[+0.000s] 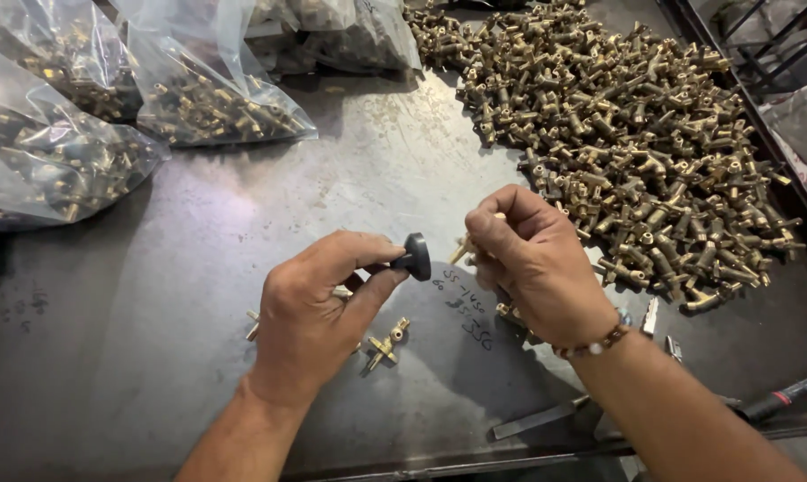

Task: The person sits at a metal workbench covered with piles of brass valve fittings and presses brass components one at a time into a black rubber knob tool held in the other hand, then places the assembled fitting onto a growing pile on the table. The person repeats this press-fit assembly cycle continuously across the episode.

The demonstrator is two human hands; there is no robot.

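Observation:
My left hand (pixel 318 308) grips a small tool with a round black knob (pixel 416 256), the knob sticking out between thumb and forefinger. My right hand (pixel 533 263), with a beaded bracelet at the wrist, pinches a small brass fitting (pixel 463 247) just to the right of the knob; the two are close together above the dark metal table (pixel 153 357). A loose brass fitting (pixel 384 345) lies on the table under my left hand, and another (pixel 252 325) pokes out at that hand's left side.
A large heap of brass fittings (pixel 635 134) covers the table's back right. Clear plastic bags of fittings (pixel 55 152) (pixel 211 89) lie at the back left. A flat metal strip (pixel 537 418) and a black-handled tool (pixel 782 397) rest near the front edge. Chalk writing marks the table centre.

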